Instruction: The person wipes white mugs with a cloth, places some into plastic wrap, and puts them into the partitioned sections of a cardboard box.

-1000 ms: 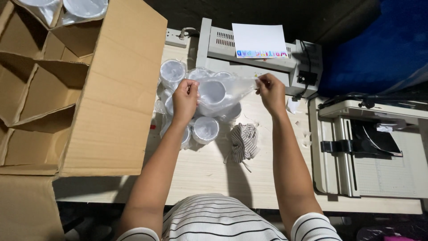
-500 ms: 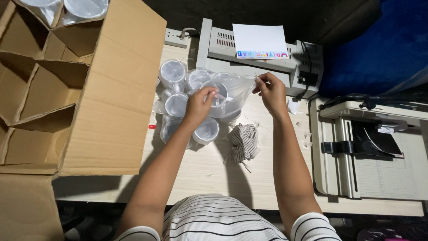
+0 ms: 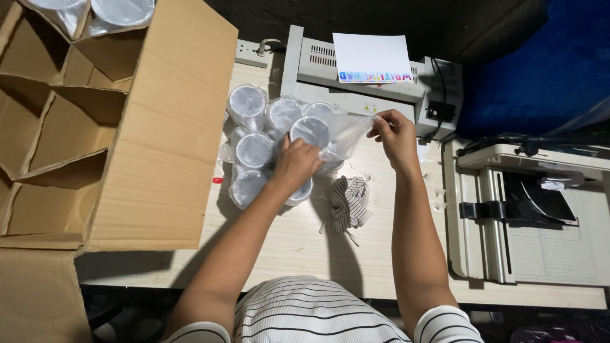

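Bag [image 3: 343, 130] lying sideways, mouth to right, right hand [image 3: 397, 136] pinching its edge, left hand [image 3: 295, 166] gripping cup [image 3: 310, 131] inside.

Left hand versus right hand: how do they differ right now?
The left hand lies palm down among the bagged white cups, fingers curled against one; the right hand is raised clear of them, pinching the edge of the clear plastic bag. The left sits near the cardboard box, the right by the grey machine. Both are bare.

A short-sleeved shirt with black and white stripes; 2 bare forearms, no gloves or rings.
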